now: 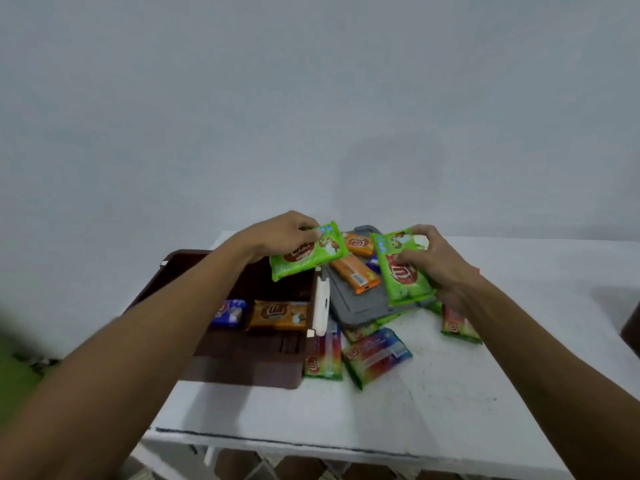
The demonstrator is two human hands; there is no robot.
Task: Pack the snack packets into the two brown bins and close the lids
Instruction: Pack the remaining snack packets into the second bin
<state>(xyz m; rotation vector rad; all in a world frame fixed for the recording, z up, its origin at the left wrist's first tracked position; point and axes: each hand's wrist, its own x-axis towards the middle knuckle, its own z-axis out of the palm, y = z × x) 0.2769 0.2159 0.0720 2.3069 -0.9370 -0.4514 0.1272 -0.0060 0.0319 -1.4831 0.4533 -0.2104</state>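
My left hand [282, 235] grips a green snack packet [311, 252] by its far edge, above the back of the open brown bin [242, 358]. Inside the bin lie a blue packet [228, 313] and an orange packet [280, 315]. My right hand [440, 265] holds a second green packet [401, 275] over a grey lid [356, 299] that rests on the packet pile. Two orange packets [355, 271] lie on the grey lid. Rainbow-coloured packets [375, 355] sit on the table in front of the lid.
The white table [450, 410] has its front edge close to me. A cream latch [322, 303] stands on the bin's right wall. More green packets [459, 325] lie at the right of the pile. A dark object [632, 327] shows at the right frame edge.
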